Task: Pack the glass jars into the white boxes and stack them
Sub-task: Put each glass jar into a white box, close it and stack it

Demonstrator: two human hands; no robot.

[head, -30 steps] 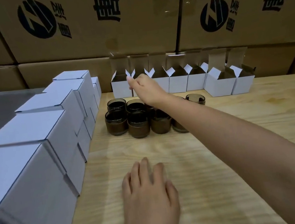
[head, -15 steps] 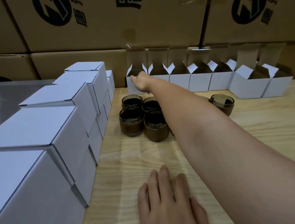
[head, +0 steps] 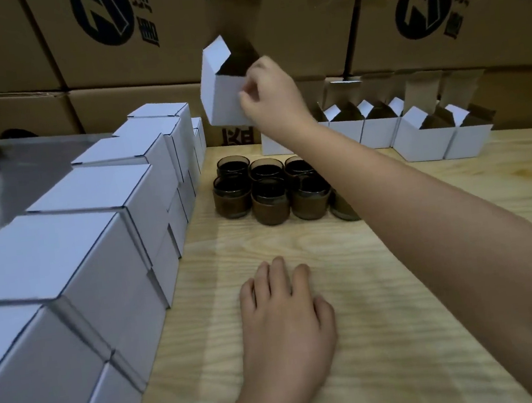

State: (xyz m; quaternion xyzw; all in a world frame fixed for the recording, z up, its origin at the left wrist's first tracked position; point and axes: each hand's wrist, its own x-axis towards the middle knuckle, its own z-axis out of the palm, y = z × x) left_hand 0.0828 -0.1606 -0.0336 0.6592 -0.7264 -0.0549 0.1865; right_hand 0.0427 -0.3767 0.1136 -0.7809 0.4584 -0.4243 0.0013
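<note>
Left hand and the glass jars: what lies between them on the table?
Nothing: the head view shows only bare wooden table between the flat left hand and the nearest glass jars; the right forearm passes to the side.

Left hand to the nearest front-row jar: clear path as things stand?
Probably yes. The left hand lies flat on the wooden table, with bare wood between it and the nearest front-row jar. The right forearm crosses farther right, and the right hand holds a white box aloft.
</note>
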